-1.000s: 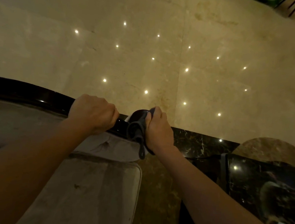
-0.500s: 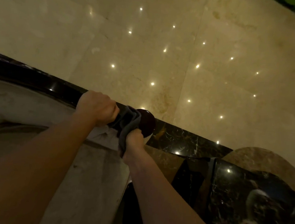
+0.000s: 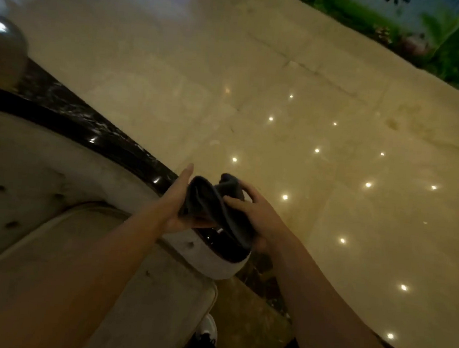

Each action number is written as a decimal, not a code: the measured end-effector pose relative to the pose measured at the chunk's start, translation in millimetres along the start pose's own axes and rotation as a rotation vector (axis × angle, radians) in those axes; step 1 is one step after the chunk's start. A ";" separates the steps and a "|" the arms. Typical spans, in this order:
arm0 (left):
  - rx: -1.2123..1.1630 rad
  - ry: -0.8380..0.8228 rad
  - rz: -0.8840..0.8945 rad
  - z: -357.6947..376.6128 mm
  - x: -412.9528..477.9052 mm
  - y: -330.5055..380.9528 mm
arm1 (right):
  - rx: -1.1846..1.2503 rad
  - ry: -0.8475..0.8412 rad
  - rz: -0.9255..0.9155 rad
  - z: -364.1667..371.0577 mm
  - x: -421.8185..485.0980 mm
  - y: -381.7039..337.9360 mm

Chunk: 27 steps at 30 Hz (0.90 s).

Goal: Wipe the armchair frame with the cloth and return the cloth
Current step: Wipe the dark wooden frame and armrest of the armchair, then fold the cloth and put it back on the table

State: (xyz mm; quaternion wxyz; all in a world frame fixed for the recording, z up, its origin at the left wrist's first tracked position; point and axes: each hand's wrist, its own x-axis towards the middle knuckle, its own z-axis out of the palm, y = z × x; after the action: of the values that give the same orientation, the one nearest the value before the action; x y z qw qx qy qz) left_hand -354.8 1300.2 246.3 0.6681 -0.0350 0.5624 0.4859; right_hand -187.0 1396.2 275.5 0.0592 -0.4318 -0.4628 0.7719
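A polished beige marble floor (image 3: 255, 107) spreads beyond and to the right of the right hand (image 3: 255, 217), its big slabs parted by faint joints. Small white light reflections (image 3: 284, 197) dot it, most of them right of that hand. A dark veined stone band (image 3: 71, 106) runs from the far left toward the left hand (image 3: 175, 199). Far beyond, up and right of both hands, stands green foliage (image 3: 453, 40), blurred. A shiny rounded metal object (image 3: 2, 43) sits well left of the left hand. The light is dim and warm.
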 end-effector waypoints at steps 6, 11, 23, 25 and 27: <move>0.007 -0.002 0.254 -43.2 -99.0 -1.9 | 0.069 -0.295 -0.046 41.5 -16.5 -42.4; -0.284 -0.032 0.450 -75.7 -178.8 -40.1 | 0.252 -0.386 -0.030 91.8 -52.6 -39.6; -0.662 0.396 0.563 -170.7 -379.6 -269.4 | -0.137 -0.614 0.161 271.8 -167.7 82.9; -0.695 0.397 0.641 -188.6 -415.8 -319.3 | -0.277 -0.664 0.222 300.0 -188.9 121.5; -0.711 0.454 0.698 -206.6 -451.4 -378.3 | -0.354 -0.712 0.286 327.6 -209.2 164.0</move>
State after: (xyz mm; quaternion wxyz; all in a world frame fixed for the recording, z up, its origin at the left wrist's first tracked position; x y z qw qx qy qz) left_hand -195.3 703.5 336.4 0.2763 -0.1739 0.4717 0.8191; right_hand -243.1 983.6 343.1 -0.2873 -0.2016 -0.5151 0.7820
